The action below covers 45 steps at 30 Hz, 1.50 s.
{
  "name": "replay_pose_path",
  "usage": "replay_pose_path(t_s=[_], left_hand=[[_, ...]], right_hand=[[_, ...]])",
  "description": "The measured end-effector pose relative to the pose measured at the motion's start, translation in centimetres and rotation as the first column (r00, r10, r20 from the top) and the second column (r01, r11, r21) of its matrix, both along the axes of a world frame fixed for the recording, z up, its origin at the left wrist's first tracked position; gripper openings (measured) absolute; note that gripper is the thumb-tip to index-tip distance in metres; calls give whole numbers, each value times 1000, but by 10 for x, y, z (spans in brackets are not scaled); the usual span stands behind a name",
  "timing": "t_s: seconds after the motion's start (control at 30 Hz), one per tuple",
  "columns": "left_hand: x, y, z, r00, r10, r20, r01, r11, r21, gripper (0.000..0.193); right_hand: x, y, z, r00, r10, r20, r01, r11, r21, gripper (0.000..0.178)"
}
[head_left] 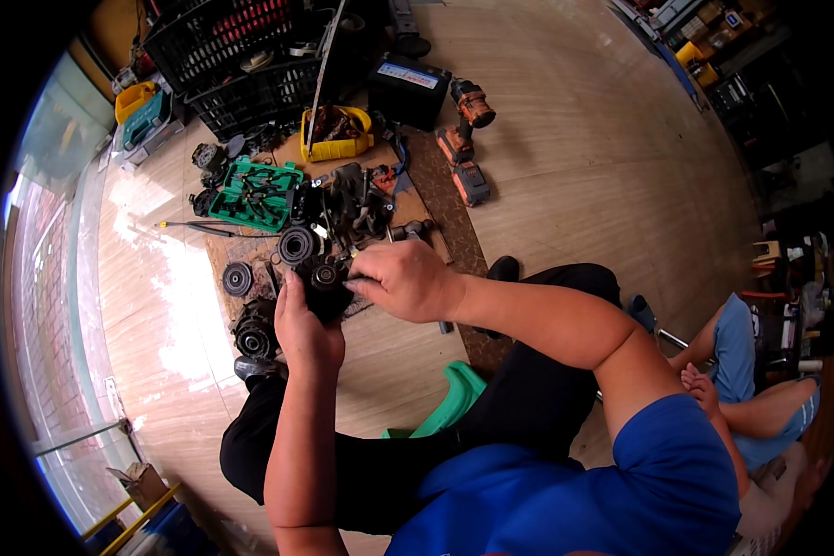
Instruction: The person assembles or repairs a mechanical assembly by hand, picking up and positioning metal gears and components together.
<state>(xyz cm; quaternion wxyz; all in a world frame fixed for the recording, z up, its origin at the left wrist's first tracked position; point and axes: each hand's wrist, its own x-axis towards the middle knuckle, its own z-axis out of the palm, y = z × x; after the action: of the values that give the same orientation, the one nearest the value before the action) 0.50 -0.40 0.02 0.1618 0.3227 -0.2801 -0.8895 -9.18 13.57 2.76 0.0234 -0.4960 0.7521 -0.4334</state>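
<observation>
Left of frame centre, pulley (237, 279) lying flat, probably kept within reach. Left hand (308, 332) cupping black part (326, 276) near frame centre, fingers wrapping its left side, likely steadying it. Part's round face pointing toward camera; long axis hidden. Right hand (406, 280) curling fingers at part's right edge; cannot tell whether pinching anything.

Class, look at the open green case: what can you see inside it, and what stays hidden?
Inside the open green case lie several dark pieces, too small to identify. Whatever is directly beneath them is covered and cannot be seen.
</observation>
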Motion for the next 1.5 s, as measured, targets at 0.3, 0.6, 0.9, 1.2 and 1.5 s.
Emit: replay_pose_path(t_s=[0.3,0.6,0.9,1.2,1.5], left_hand=[[-1,-2,-5,999,22,27,-21,1000,-21,31],[-2,1,-1,999,-38,-8,38,999,38,32],[-1,-2,-8,1000,0,-18,0,1000,9,32],[0,0,-4,1000,19,13,-19,1000,-21,33],[-1,3,4,998,-70,-6,70,997,-15,27]], right_hand=[[9,0,-4,1000,13,2,-13,1000,16,12],[-16,-2,-6,960,-90,265,76,995,62,13],[0,-1,-3,999,-29,18,29,999,16,12],[8,-2,-3,1000,9,22,-9,1000,-11,14],[-18,-1,-2,963,-71,261,51,995,82,14]])
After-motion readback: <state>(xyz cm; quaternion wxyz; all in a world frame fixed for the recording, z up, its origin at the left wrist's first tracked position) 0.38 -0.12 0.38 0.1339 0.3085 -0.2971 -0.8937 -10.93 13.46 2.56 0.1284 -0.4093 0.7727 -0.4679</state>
